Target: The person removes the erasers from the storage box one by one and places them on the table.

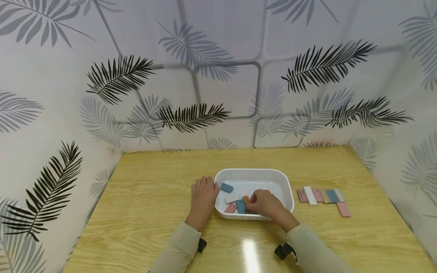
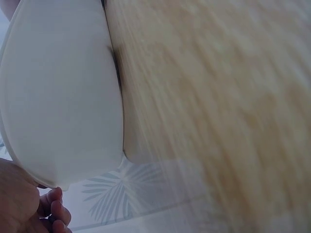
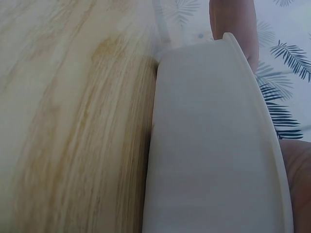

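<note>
A white plastic basin (image 1: 254, 173) sits on the table with several small coloured tiles inside. My left hand (image 1: 203, 197) is at its left end, with the thumb at the rim; the left wrist view shows curled fingers (image 2: 57, 212) beside the rim. Over the basin's near right part, my right hand (image 1: 268, 204) pinches a small orange tile (image 1: 246, 200). Next to that lie a blue tile (image 1: 241, 207), a pink tile (image 1: 230, 208) and a white tile (image 1: 232, 200). Another blue tile (image 1: 226, 187) lies near the left wall. The right fingertips are partly hidden.
Right of the basin, a row of pink, blue (image 1: 332, 196) and pale tiles lies on the wooden table (image 1: 153, 174). A white tile (image 1: 310, 196) crosses the row, and a pink tile (image 1: 343, 209) lies below its right end. Leaf-patterned cloth (image 1: 218, 87) stands behind.
</note>
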